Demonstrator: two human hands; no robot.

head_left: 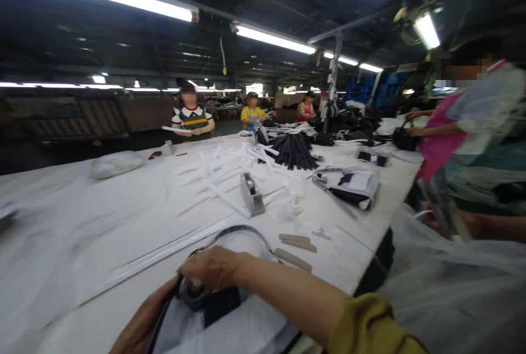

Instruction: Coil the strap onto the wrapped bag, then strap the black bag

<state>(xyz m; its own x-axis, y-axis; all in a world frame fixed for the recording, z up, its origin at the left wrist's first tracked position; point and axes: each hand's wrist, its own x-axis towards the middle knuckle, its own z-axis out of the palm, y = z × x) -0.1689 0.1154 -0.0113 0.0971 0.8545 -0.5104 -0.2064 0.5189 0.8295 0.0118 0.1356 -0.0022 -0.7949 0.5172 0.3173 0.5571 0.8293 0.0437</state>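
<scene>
A dark-edged handbag [222, 310] with a pale covering and a black patch is at the table's near edge, and its thin strap [242, 228] arches up behind it. My right hand [213, 267] reaches across from the right, its fingers closed on the bag's top rim near the strap end. At the bag's left side is my left hand [164, 293], gripping the edge; its fingertips are mostly hidden. Just beyond the bag lie several flat brown strips [296, 244]. A grey tape dispenser [252, 195] stands farther up the table.
White strips [222, 192] and a fan of black strips [293, 151] cover the middle of the white table [123, 222]. Another bag [349, 187] lies right of them. A co-worker in a pink apron [444, 124] stands at right, near translucent plastic [452, 288]. Other people work across the table.
</scene>
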